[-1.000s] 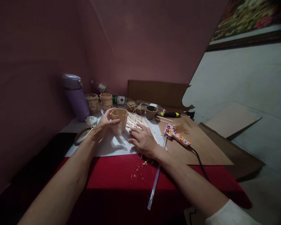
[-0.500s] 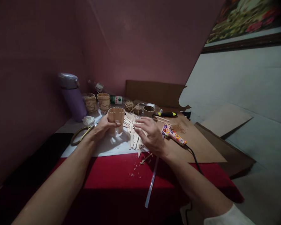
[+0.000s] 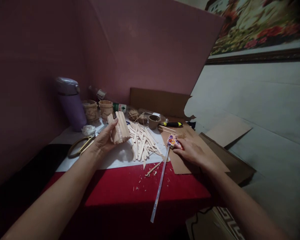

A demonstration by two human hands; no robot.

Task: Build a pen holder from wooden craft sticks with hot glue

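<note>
My left hand (image 3: 106, 136) is closed around a cup covered with wooden craft sticks (image 3: 121, 128), tilted on its side above the white sheet. A clear, shiny band shows low on the cup. On the right, my right hand (image 3: 190, 150) grips the handle of a flower-patterned hot glue gun (image 3: 172, 141), which rests at the edge of the cardboard. A long clear glue stick (image 3: 160, 190) reaches from the gun over the red cloth. Between my hands lies a loose pile of wooden craft sticks (image 3: 143, 141).
Gold-handled scissors (image 3: 76, 148) and a purple bottle (image 3: 71, 108) stand at the left. Two decorated stick cups (image 3: 106, 110), a small brown pot (image 3: 154, 122) and plastic bottles (image 3: 120, 107) line the back. A black-and-yellow cutter (image 3: 173, 124) lies on the cardboard (image 3: 202, 151). Wood scraps litter the red cloth (image 3: 115, 186).
My right hand has left the stick pile and taken hold of the glue gun. My left hand has turned the cup from upright onto its side. The view has shifted slightly.
</note>
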